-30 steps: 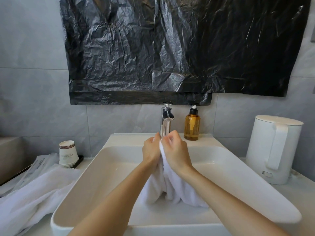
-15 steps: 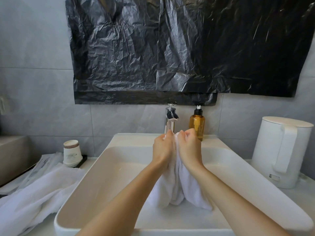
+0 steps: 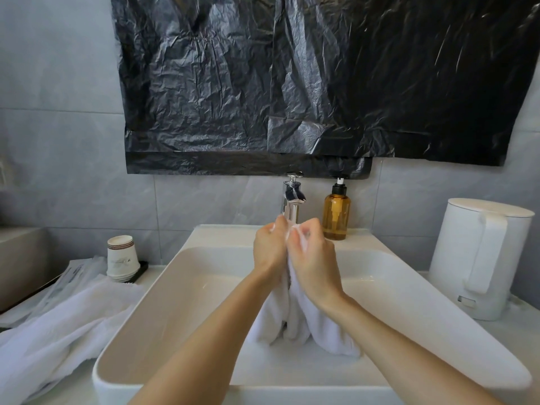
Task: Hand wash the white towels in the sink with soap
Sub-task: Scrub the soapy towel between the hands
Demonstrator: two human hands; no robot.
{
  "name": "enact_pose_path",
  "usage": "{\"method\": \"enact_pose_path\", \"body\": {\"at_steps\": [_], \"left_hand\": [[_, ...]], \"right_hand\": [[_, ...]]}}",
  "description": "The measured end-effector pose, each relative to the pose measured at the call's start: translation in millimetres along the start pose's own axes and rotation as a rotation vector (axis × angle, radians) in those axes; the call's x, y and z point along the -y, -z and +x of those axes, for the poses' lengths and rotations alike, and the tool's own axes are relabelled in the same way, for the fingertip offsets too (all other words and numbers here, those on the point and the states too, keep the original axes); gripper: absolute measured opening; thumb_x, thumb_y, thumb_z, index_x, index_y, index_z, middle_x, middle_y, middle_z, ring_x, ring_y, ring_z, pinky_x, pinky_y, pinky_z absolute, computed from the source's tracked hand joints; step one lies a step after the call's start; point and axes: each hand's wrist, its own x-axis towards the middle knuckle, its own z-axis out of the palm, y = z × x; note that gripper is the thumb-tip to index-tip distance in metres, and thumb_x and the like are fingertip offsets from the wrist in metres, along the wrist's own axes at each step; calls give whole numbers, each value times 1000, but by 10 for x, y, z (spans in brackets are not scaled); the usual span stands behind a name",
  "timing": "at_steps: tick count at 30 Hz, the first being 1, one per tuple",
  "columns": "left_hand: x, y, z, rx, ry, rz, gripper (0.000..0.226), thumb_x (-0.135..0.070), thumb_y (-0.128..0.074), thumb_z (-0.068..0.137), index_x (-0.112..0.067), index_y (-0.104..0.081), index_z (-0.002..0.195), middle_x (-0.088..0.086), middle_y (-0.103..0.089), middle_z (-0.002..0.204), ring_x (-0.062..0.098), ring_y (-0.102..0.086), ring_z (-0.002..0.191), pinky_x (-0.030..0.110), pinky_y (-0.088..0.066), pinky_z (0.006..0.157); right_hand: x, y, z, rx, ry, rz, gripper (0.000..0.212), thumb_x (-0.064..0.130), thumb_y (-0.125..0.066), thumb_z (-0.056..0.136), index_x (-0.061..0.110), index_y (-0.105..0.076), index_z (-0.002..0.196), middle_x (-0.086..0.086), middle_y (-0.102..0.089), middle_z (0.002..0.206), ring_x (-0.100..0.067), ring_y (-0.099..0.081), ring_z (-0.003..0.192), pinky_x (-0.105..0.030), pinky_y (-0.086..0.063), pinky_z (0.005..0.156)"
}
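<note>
The fingers (image 3: 280,227) of the left hand (image 3: 270,248) are curled tight around the top fold of the white towel (image 3: 295,320), and the fingers (image 3: 310,229) of the right hand (image 3: 315,260) clench the same fold, knuckles of both fists pressed together with a ridge of cloth pinched between them. Compared with half a second ago, the two fists have slid a little toward 9 o'clock: the right hand no longer overlaps the foot of the amber soap bottle (image 3: 336,214), and the left fingertips now sit in front of the chrome faucet (image 3: 292,201). The towel hangs from the grip in thick folds, its lower end resting on the floor of the white sink (image 3: 204,241), much as before. The faucet stands at the basin's 12 o'clock, the soap bottle just beside it at 1 o'clock on the rim. On the desk (image 3: 514,331) at 3 o'clock stands a white kettle (image 3: 479,258). At 9 o'clock a second white towel (image 3: 58,325) lies heaped on the desk, touching the sink edge, with a stack of paper cups (image 3: 121,257) behind it at 10 o'clock. A black plastic sheet (image 3: 263,83) covers the wall above.
</note>
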Motion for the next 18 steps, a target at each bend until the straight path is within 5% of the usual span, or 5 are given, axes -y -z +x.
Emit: {"method": "enact_pose_path", "body": {"at_steps": [6, 10, 15, 18], "left_hand": [[25, -63, -80, 145, 35, -23, 31, -34, -42, 97, -16, -54, 76, 4, -52, 69, 17, -50, 68, 29, -38, 64], [39, -8, -10, 8, 46, -24, 41, -35, -42, 96, -15, -49, 61, 1, -52, 57, 21, -47, 64, 32, -37, 65], [-10, -51, -112, 98, 59, -37, 33, -33, -43, 96, -14, -51, 70, 2, -48, 60, 18, -46, 59, 28, -36, 58], [-5, -73, -93, 82, 37, -6, 37, -34, -42, 95, -17, -53, 64, 2, -51, 61, 19, -46, 63, 31, -37, 64]], "right_hand": [[-175, 8, 244, -104, -304, -10, 20, 29, -44, 99, 11, -47, 90, -4, -56, 81, -29, -54, 81, -35, -39, 68], [-67, 13, 32, 55, -43, 1, 18, 27, -49, 98, 10, -48, 94, -2, -58, 75, -21, -56, 70, -35, -43, 61], [-219, 6, 292, -45, -292, 33, 19, 27, -47, 98, 11, -47, 88, 4, -51, 72, -25, -54, 79, -32, -37, 65], [-168, 39, 138, -58, -138, 10, 17, 27, -48, 98, 13, -46, 91, 0, -57, 74, -26, -57, 74, -36, -43, 62]]}}
